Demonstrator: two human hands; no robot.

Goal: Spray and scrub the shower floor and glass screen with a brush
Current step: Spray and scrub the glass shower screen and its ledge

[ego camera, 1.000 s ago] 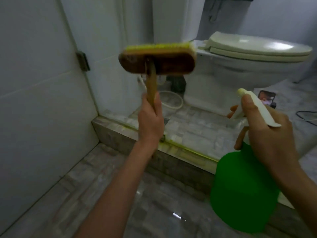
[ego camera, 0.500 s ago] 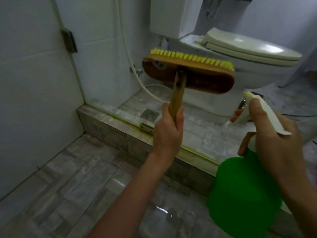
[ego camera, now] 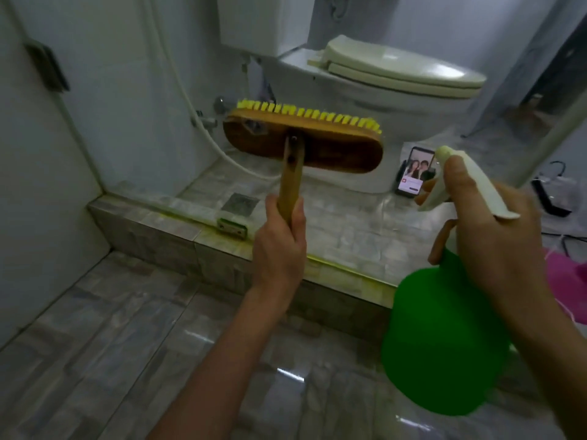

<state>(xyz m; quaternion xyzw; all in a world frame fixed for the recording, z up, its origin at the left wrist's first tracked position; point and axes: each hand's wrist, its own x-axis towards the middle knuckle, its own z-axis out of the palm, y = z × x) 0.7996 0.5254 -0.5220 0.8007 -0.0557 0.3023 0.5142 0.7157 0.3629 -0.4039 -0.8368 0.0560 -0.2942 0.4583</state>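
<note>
My left hand [ego camera: 281, 246] grips the wooden handle of a scrub brush [ego camera: 305, 141], held upright in the air with its yellow bristles facing away from me. My right hand [ego camera: 495, 227] grips the white trigger head of a green spray bottle [ego camera: 444, 341], thumb on top, fingers round the trigger. The nozzle points forward over the raised tiled step. The wet grey shower floor [ego camera: 127, 344] lies below both arms. The glass screen [ego camera: 104, 100] stands at the left with a dark hinge [ego camera: 47, 68].
A white toilet [ego camera: 390, 90] stands on the raised tiled step [ego camera: 178, 236], with a lit phone [ego camera: 416, 173] propped at its base. A white hose [ego camera: 197, 128] hangs along the wall. A floor drain [ego camera: 239, 201] sits in the step. Black cables and something pink lie at the right.
The view has swung right and nearer to the step. The brush has shifted right and tilted, now in front of the toilet. The spray bottle stays in my right hand.
</note>
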